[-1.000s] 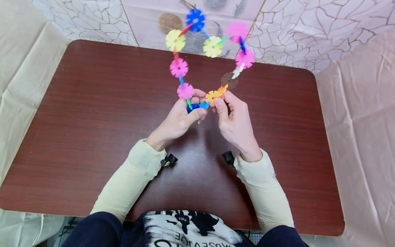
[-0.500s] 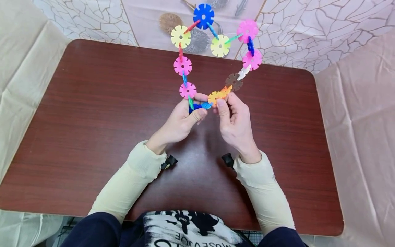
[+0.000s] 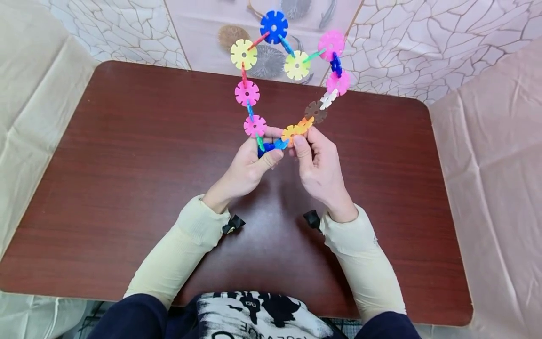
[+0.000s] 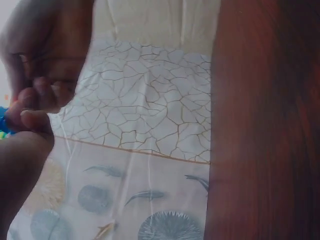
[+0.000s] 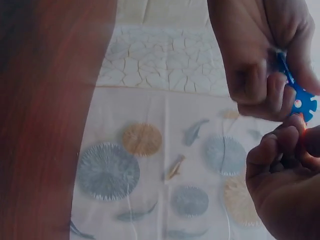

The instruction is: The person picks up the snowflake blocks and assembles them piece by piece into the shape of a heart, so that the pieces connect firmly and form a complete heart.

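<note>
Left hand (image 3: pixel 247 162) and right hand (image 3: pixel 317 162) pinch the disc chain (image 3: pixel 292 66) rising beyond them; only the head view shows its loop.

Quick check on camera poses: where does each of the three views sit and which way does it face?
Head: above, looking down at the table, both hands and sleeves holding the disc chain.
Left wrist: beside the left hand, looking along the table edge at the patterned cloth.
Right wrist: beside the right hand, facing the same cloth; the left hand pinches a blue disc.
Shared: both wrist views show the cloth, table and both hands.
</note>
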{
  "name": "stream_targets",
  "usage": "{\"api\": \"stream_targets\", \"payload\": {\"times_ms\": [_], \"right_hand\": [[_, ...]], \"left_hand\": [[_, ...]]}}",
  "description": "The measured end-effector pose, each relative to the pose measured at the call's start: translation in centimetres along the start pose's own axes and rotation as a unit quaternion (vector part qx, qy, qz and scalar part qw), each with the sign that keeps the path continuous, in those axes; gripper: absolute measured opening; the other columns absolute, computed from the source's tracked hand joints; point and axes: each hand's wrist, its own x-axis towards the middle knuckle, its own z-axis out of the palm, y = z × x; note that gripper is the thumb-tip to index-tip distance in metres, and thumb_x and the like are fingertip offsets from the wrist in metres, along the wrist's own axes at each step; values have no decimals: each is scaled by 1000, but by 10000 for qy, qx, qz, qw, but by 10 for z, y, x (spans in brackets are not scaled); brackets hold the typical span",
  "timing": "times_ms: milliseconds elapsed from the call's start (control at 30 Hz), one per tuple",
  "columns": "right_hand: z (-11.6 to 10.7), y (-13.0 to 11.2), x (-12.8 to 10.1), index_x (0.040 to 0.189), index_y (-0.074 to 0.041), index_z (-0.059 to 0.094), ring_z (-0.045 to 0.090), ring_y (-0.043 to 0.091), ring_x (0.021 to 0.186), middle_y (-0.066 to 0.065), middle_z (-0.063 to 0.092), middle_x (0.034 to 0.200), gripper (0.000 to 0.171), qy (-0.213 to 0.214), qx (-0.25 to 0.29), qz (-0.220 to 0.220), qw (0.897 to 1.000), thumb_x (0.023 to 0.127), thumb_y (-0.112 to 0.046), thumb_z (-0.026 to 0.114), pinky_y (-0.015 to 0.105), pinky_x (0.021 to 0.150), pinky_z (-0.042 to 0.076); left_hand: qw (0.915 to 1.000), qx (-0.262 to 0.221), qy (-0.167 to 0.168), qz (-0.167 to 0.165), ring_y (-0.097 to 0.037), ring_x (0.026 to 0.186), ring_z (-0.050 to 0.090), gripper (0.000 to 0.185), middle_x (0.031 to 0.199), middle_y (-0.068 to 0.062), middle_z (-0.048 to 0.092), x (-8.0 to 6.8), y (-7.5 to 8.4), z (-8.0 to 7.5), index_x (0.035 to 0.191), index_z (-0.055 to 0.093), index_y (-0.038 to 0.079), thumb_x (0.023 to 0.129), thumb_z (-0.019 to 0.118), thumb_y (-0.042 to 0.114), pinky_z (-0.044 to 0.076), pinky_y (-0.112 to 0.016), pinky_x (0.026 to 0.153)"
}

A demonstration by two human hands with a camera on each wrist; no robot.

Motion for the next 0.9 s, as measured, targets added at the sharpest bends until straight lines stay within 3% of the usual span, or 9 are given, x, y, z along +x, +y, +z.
{"api": "stream_targets", "payload": {"times_ms": [100,200,267,400,533,700,900], "right_hand": [[-4,3,2,91,5,59,55,21,70,13,59,77,15,36,-190,-43,9998,98,-8,55,25,61,47],[-8,7,4,91,5,59,56,21,71,12,60,77,16,89,-329,-104,9994,98,-8,55,25,63,48],[-11,9,4,89,5,59,56,22,71,11,60,77,16,68,-378,-91,9992,98,-8,55,24,63,48],[-14,14,6,86,2,59,55,22,69,8,60,75,18,-174,-476,-38,9987,99,-9,55,24,60,45],[-15,18,5,86,1,60,55,19,69,5,59,75,18,-450,-597,14,9972,99,-10,54,24,60,45],[-16,20,4,88,0,60,55,21,70,4,59,78,17,-730,-750,179,9943,99,-11,54,25,62,46],[-16,23,2,91,-1,59,53,21,69,4,58,79,18,-861,-829,360,9922,101,-14,52,25,61,45]], "left_hand": [[9996,-106,76,-260,-31,79,52,43,96,-11,56,-1,1,-5,135,40,-4,98,56,10,47,-29,65],[9983,-413,277,-301,-27,94,58,55,114,-18,57,-3,0,-13,138,38,-3,95,61,24,51,-31,73],[9968,-564,513,-227,-23,96,60,60,119,-18,57,-4,0,-19,140,38,-3,94,63,26,52,-31,77],[9934,-684,922,-11,-23,89,61,50,116,-16,61,-1,6,-28,140,41,-4,96,61,9,54,-31,79],[9907,-671,1179,63,-26,86,65,36,108,-16,66,2,9,-31,128,53,-1,92,59,-6,56,-37,77],[9871,-405,1548,-69,-25,85,68,32,97,-13,68,2,9,-31,118,58,-1,88,64,-8,58,-39,77],[9844,-383,1696,-271,-26,85,69,33,97,-19,66,2,5,-30,117,57,0,87,67,-7,58,-41,73]]}}
